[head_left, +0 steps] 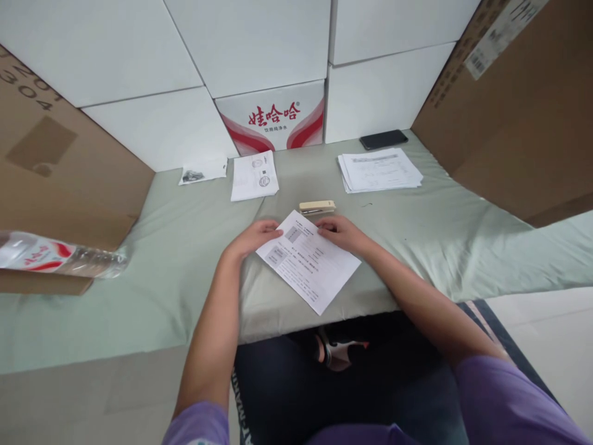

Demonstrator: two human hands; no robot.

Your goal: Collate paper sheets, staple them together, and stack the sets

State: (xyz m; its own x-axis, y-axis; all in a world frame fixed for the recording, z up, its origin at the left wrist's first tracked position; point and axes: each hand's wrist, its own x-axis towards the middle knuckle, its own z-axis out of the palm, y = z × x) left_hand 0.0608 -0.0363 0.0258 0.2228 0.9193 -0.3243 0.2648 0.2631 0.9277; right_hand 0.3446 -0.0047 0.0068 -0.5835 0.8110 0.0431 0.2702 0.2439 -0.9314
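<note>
A printed sheet of paper point(310, 266), turned at an angle, is held between my two hands over the front of the table. My left hand point(260, 237) pinches its left corner, thumb on top. On the upper right edge, my right hand point(341, 233) grips the same paper with thumb and fingers closed. Whether it is one sheet or a few together, I cannot tell. Just beyond the paper lies a cream stapler point(317, 206), touched by neither hand.
Behind are a folded printed paper stack point(254, 177), a small white packet point(202, 172), a paper pile point(380, 170) and a black phone point(383, 139). Cardboard boxes point(523, 117) flank the cloth-covered table point(185, 266); white boxes point(273, 49) wall the back. A water bottle point(60, 254) lies left.
</note>
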